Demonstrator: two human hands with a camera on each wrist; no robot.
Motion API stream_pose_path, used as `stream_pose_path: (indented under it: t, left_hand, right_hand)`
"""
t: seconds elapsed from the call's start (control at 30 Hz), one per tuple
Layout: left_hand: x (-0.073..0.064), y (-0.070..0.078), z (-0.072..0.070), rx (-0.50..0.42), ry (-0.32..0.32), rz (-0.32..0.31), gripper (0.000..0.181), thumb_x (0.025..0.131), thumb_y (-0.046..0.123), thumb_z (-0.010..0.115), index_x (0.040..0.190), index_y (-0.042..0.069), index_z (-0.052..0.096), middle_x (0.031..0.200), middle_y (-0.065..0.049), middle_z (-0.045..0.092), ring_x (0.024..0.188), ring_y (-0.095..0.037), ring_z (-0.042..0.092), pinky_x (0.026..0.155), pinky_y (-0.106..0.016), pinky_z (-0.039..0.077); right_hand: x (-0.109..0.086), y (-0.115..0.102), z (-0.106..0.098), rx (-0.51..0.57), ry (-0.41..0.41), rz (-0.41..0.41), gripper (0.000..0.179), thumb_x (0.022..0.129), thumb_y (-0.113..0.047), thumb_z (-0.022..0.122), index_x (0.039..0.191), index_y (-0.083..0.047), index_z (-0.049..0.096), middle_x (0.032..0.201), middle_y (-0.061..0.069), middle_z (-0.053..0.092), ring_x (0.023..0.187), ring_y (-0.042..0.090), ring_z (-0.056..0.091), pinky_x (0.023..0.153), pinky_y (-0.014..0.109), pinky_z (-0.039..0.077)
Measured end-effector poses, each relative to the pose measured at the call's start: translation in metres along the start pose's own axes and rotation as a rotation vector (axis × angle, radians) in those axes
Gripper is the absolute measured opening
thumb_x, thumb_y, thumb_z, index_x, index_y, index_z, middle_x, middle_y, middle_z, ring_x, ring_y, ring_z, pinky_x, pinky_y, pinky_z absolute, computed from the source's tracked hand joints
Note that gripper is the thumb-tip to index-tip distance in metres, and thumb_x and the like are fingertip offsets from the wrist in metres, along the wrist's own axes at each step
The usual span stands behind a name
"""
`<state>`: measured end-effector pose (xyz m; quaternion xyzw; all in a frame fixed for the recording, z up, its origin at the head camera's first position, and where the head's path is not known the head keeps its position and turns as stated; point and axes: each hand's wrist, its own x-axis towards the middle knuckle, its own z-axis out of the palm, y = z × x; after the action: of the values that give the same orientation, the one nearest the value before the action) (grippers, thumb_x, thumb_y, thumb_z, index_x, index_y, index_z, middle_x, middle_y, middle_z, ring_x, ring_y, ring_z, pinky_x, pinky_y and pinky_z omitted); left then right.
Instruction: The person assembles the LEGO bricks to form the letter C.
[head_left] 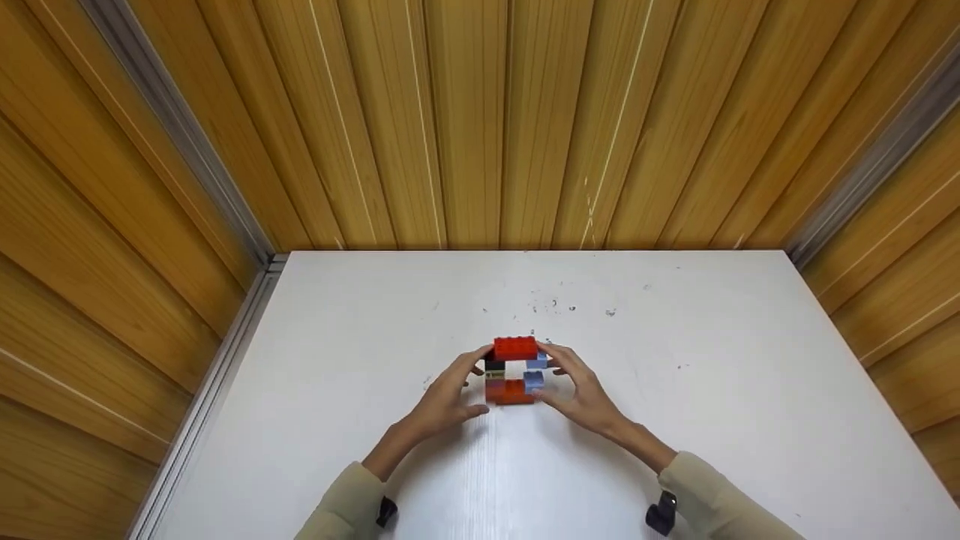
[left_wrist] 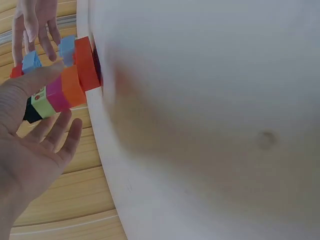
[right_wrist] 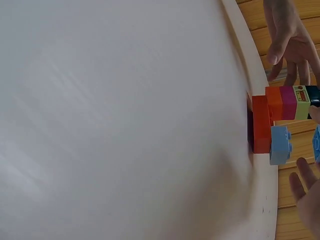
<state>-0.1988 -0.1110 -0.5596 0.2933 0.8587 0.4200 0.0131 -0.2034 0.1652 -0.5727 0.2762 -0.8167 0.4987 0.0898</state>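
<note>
A small frame built of toy building bricks stands between the two hands. Its base is a red brick (right_wrist: 261,124) close on the white table. One side stacks an orange brick (right_wrist: 273,102), a magenta brick (left_wrist: 57,95), a pale green printed brick (left_wrist: 43,102) and a black brick (left_wrist: 32,112). A long red brick (head_left: 515,347) lies across the top. Opposite, a lower light blue brick (right_wrist: 279,145) and an upper light blue brick (left_wrist: 31,62) have a gap between them. The left hand (head_left: 442,394) and right hand (head_left: 585,394) flank the frame, fingers spread, index fingertips at the top brick's ends.
The white table (head_left: 360,315) bears small dark marks behind the bricks. Wood-patterned panels (head_left: 465,135) rise along its back and sides, with grey metal rails (head_left: 202,397) at the left edge. Dark straps (head_left: 662,513) sit on both wrists.
</note>
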Motion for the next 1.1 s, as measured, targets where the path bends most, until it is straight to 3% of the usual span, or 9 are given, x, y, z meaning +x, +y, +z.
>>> stream_pose_path:
  t: [0.17,0.3,0.47,0.67,0.9,1.1]
  left_hand:
    - [0.023,-0.005,-0.002,0.022,0.013,-0.03,0.096,0.081,0.001,0.084,0.16,0.011,0.029,0.144,-0.011,0.054,0.119,-0.029,0.06,0.098,-0.045,0.055]
    - [0.033,-0.011,-0.005,0.021,-0.007,-0.04,0.096,0.079,0.003,0.086,0.158,0.006,0.031,0.139,-0.016,0.057,0.116,-0.033,0.061,0.097,-0.048,0.055]
    - [0.037,-0.019,-0.007,-0.035,-0.053,-0.046,0.095,0.077,0.004,0.088,0.155,0.001,0.034,0.136,-0.022,0.058,0.113,-0.037,0.063,0.099,-0.053,0.052]
    - [0.038,-0.028,-0.013,-0.05,-0.105,-0.029,0.095,0.075,0.01,0.091,0.153,-0.001,0.038,0.137,-0.024,0.058,0.118,-0.041,0.06,0.109,-0.058,0.044]
    - [0.046,-0.034,-0.019,-0.021,-0.159,-0.064,0.095,0.069,0.015,0.095,0.149,-0.002,0.046,0.134,-0.025,0.06,0.122,-0.04,0.055,0.107,-0.057,0.041]
    - [0.053,-0.033,-0.019,0.009,-0.224,-0.175,0.094,0.072,0.025,0.093,0.152,0.006,0.047,0.146,-0.017,0.056,0.133,-0.036,0.047,0.112,-0.06,0.03]
  right_hand:
    - [0.021,0.008,-0.005,0.004,-0.083,0.074,0.081,0.087,-0.017,0.082,0.155,-0.007,0.041,0.141,0.018,0.054,0.113,0.035,0.065,0.093,0.053,0.055]
    - [0.032,0.014,-0.008,0.019,-0.156,0.15,0.081,0.09,-0.024,0.079,0.158,-0.008,0.037,0.142,0.022,0.052,0.114,0.038,0.065,0.095,0.055,0.054]
    - [0.035,0.02,-0.009,0.03,-0.228,0.236,0.083,0.091,-0.028,0.077,0.159,-0.01,0.033,0.148,0.022,0.048,0.118,0.037,0.063,0.1,0.053,0.051]
    - [0.032,0.024,-0.007,0.025,-0.268,0.24,0.094,0.087,-0.032,0.082,0.161,-0.009,0.029,0.152,0.023,0.044,0.126,0.041,0.057,0.107,0.058,0.047]
    - [0.023,0.024,-0.01,-0.159,-0.324,0.22,0.115,0.074,-0.042,0.09,0.163,-0.011,0.024,0.158,0.021,0.04,0.141,0.043,0.042,0.112,0.071,0.029]
    - [0.018,0.02,-0.012,-0.228,-0.327,0.274,0.117,0.071,-0.042,0.092,0.163,-0.014,0.026,0.16,0.021,0.038,0.143,0.043,0.037,0.108,0.064,0.027]
